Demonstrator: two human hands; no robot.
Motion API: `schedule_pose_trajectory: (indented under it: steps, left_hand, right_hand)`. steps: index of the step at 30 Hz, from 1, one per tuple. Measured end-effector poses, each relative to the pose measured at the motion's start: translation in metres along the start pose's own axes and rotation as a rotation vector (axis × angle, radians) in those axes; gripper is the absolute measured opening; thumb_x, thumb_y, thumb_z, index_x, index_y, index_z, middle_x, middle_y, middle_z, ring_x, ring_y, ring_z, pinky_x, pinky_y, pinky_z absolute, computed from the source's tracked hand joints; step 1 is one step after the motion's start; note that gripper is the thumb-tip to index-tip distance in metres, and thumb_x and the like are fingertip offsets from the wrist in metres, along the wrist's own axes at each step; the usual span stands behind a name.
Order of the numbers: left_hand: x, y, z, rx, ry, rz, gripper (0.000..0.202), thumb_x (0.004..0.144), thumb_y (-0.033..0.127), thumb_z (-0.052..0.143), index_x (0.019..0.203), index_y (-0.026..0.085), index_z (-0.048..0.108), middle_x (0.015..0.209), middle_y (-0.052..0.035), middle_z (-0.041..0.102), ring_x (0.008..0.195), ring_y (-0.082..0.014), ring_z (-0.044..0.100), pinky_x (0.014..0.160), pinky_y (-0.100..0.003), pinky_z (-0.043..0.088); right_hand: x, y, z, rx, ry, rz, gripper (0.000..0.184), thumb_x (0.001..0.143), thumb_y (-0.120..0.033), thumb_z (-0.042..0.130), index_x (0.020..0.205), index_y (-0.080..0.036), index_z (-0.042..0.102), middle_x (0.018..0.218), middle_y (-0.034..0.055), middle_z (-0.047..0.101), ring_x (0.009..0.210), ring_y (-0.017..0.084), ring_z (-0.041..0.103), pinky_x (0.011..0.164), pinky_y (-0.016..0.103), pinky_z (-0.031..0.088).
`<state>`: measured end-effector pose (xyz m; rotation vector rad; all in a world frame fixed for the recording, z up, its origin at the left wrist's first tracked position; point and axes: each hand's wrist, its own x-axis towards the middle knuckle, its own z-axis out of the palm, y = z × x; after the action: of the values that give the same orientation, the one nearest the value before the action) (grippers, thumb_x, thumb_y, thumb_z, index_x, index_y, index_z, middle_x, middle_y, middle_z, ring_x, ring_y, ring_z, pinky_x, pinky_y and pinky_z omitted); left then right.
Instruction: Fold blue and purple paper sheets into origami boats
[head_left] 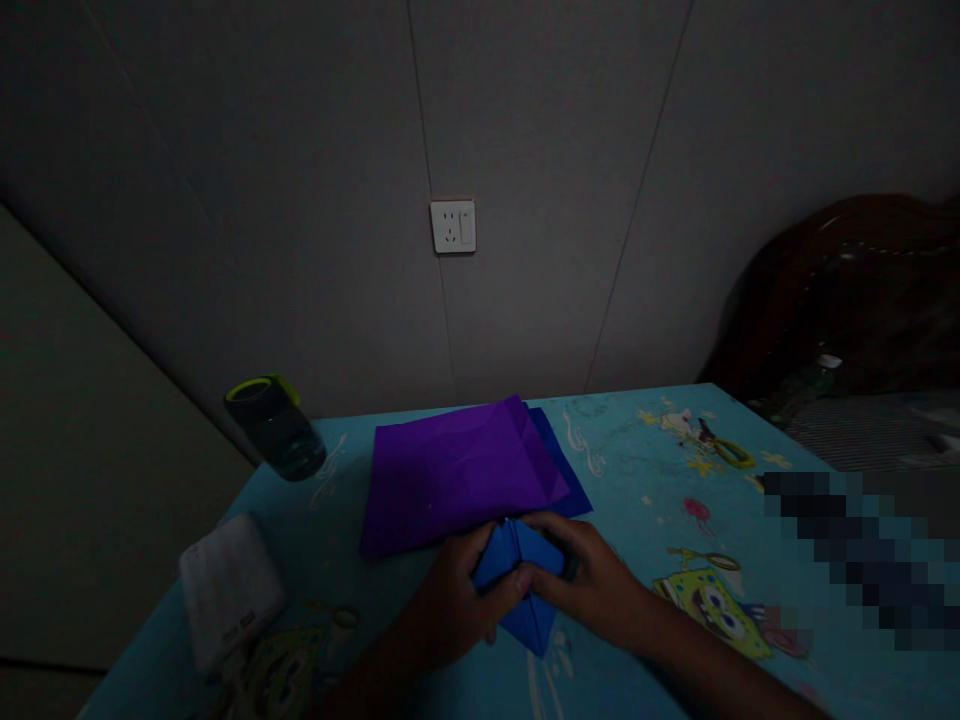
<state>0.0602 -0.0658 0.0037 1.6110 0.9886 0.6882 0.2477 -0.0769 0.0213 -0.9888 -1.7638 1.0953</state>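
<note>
A piece of folded blue paper (pixel 538 620) is held up between both my hands, over the near part of the table. It has a centre crease and tapers to a point at the lower end. My left hand (pixel 463 595) grips its left side, thumb pressed on the middle. From the right, my right hand (pixel 600 580) pinches the other side, its thumb and index finger on the paper. Just beyond my hands lies a creased purple sheet (pixel 450 475), with a darker blue sheet (pixel 574 492) sticking out from under its right edge.
A cup with a green rim (pixel 281 430) stands at the table's back left. Nearer lies a white box-like device (pixel 229 590). A cartoon-printed blue cloth (pixel 622 480) covers the table. Behind are a wall with a socket (pixel 454 226) and, right, a dark headboard (pixel 840 290). A pixelated patch hides the right side.
</note>
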Motion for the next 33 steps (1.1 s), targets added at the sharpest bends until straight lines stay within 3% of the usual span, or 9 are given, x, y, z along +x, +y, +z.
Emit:
schedule_pose_trajectory:
  steps: [4, 8, 11, 14, 19, 22, 27, 30, 33]
  left_hand:
    - [-0.001, -0.006, 0.003, -0.044, 0.019, -0.073, 0.042, 0.085, 0.046, 0.053, 0.115, 0.017, 0.058, 0.064, 0.0000, 0.062, 0.039, -0.0132, 0.056, 0.036, -0.023, 0.045]
    - [0.001, -0.008, -0.001, 0.093, 0.281, 0.047, 0.035, 0.077, 0.040, 0.064, 0.105, 0.020, 0.065, 0.092, -0.0082, 0.070, 0.082, -0.0235, 0.067, 0.075, -0.034, 0.055]
    - [0.005, -0.005, -0.006, 0.090, 0.322, 0.063, 0.024, 0.079, 0.040, 0.059, 0.091, 0.020, 0.066, 0.084, -0.0056, 0.068, 0.082, -0.0228, 0.063, 0.080, -0.034, 0.050]
    - [0.009, -0.004, -0.010, -0.071, 0.358, 0.023, 0.026, 0.080, 0.042, 0.056, 0.089, 0.019, 0.063, 0.080, -0.0036, 0.066, 0.075, -0.0203, 0.061, 0.073, -0.032, 0.049]
    - [0.015, -0.005, -0.009, -0.570, 0.490, 0.041, 0.035, 0.076, 0.044, 0.065, 0.100, 0.020, 0.058, 0.098, -0.0073, 0.070, 0.089, -0.0228, 0.066, 0.076, -0.034, 0.051]
    - [0.017, -0.001, -0.007, -0.788, 0.479, 0.114, 0.032, 0.075, 0.039, 0.068, 0.097, 0.021, 0.055, 0.108, -0.0095, 0.071, 0.093, -0.0244, 0.068, 0.075, -0.035, 0.053]
    - [0.014, 0.003, -0.009, -0.871, 0.437, 0.197, 0.027, 0.075, 0.038, 0.071, 0.090, 0.021, 0.056, 0.104, -0.0095, 0.074, 0.100, -0.0279, 0.068, 0.083, -0.041, 0.053]
    - [0.012, 0.002, -0.012, -0.714, 0.380, 0.204, 0.024, 0.074, 0.038, 0.071, 0.083, 0.020, 0.059, 0.106, -0.0102, 0.073, 0.105, -0.0305, 0.066, 0.090, -0.045, 0.050]
    - [0.010, -0.001, -0.019, -0.408, 0.279, 0.201, 0.018, 0.076, 0.034, 0.070, 0.083, 0.019, 0.064, 0.111, -0.0101, 0.072, 0.108, -0.0297, 0.064, 0.095, -0.043, 0.047]
  right_hand:
    - [-0.001, 0.000, 0.003, 0.132, 0.010, 0.069, 0.017, 0.086, -0.031, 0.063, 0.098, -0.021, 0.058, 0.086, 0.0005, 0.066, 0.080, 0.017, 0.063, 0.071, 0.028, 0.052]
    - [-0.002, 0.003, 0.003, 0.129, 0.083, 0.072, 0.019, 0.085, -0.033, 0.063, 0.096, -0.021, 0.054, 0.085, -0.0001, 0.059, 0.080, 0.017, 0.058, 0.072, 0.028, 0.049]
    - [-0.002, 0.006, 0.000, 0.118, 0.186, 0.083, 0.025, 0.085, -0.039, 0.063, 0.099, -0.022, 0.052, 0.086, 0.0003, 0.057, 0.079, 0.017, 0.056, 0.072, 0.028, 0.047]
    - [0.000, 0.009, -0.003, 0.148, 0.270, 0.072, 0.025, 0.087, -0.043, 0.062, 0.098, -0.023, 0.049, 0.089, 0.0012, 0.058, 0.084, 0.018, 0.056, 0.074, 0.029, 0.046]
    - [0.004, 0.014, -0.006, 0.243, 0.383, 0.039, 0.027, 0.087, -0.044, 0.062, 0.096, -0.025, 0.045, 0.104, 0.0042, 0.060, 0.097, 0.021, 0.056, 0.079, 0.030, 0.045]
    - [0.004, 0.016, -0.008, 0.247, 0.434, 0.052, 0.029, 0.086, -0.044, 0.064, 0.099, -0.025, 0.046, 0.106, 0.0045, 0.061, 0.091, 0.019, 0.057, 0.076, 0.029, 0.046]
    - [0.004, 0.019, -0.009, 0.263, 0.505, 0.040, 0.030, 0.084, -0.043, 0.067, 0.098, -0.025, 0.048, 0.075, -0.0039, 0.054, 0.065, 0.013, 0.050, 0.058, 0.022, 0.041]
    - [0.003, 0.020, -0.009, 0.298, 0.538, 0.021, 0.029, 0.084, -0.041, 0.069, 0.097, -0.026, 0.049, 0.074, -0.0043, 0.056, 0.066, 0.013, 0.053, 0.060, 0.022, 0.043]
    - [0.004, 0.020, -0.011, 0.352, 0.522, -0.008, 0.027, 0.084, -0.039, 0.069, 0.099, -0.026, 0.049, 0.090, 0.0008, 0.066, 0.084, 0.018, 0.063, 0.077, 0.028, 0.050]
